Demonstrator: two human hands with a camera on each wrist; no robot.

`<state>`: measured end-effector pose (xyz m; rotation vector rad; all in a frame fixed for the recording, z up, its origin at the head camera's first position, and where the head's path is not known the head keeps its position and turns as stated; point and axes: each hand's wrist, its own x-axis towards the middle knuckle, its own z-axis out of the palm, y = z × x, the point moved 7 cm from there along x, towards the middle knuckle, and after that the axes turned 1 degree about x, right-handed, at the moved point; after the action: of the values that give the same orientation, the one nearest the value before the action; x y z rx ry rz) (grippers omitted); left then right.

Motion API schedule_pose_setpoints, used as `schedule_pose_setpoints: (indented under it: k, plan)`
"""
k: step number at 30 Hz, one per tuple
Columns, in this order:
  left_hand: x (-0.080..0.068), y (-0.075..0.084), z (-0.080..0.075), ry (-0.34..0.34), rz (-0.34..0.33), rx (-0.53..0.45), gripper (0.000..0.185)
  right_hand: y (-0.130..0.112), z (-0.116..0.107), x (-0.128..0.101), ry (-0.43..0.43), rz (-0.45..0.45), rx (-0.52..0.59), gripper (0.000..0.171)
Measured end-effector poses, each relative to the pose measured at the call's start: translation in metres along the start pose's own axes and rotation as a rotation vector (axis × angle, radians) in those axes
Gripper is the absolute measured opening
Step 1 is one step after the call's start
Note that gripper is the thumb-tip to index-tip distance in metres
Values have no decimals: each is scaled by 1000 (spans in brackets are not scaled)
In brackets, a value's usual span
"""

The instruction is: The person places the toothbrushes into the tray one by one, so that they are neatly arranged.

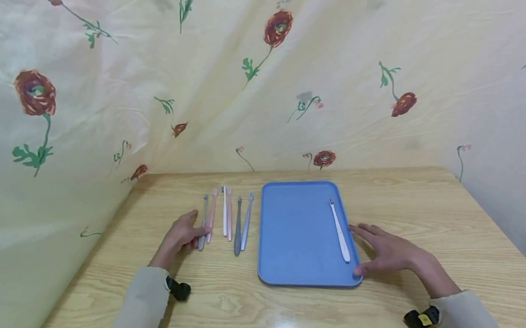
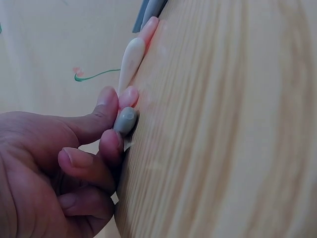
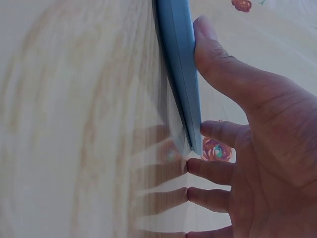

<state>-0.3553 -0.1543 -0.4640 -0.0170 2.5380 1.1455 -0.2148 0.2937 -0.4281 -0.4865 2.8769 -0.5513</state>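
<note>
You sit at a staged recording corner: a wooden table (image 1: 312,312) is enclosed by flowered cloth (image 1: 379,60) hung as backdrop.

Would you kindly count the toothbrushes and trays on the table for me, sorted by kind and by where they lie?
Toothbrushes in the row on the table, beside the left hand: 6
Toothbrushes on the tray: 1
Blue trays, with the right hand at its edge: 1
Total: 8 things
</note>
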Motion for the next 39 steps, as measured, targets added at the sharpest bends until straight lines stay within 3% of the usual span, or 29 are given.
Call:
schedule_pose_setpoints:
  k: [15, 29, 39]
  plan:
    - [4, -9, -2, 1, -59, -11, 83, -1, -2, -1, 3, -7, 7, 110]
    - [-3, -8, -4, -9, -22, -23, 78, 1, 0, 0, -6, 16, 6, 110]
    - [-5, -4, -3, 10, 9, 96, 78, 0, -1, -1, -10, 18, 11, 109]
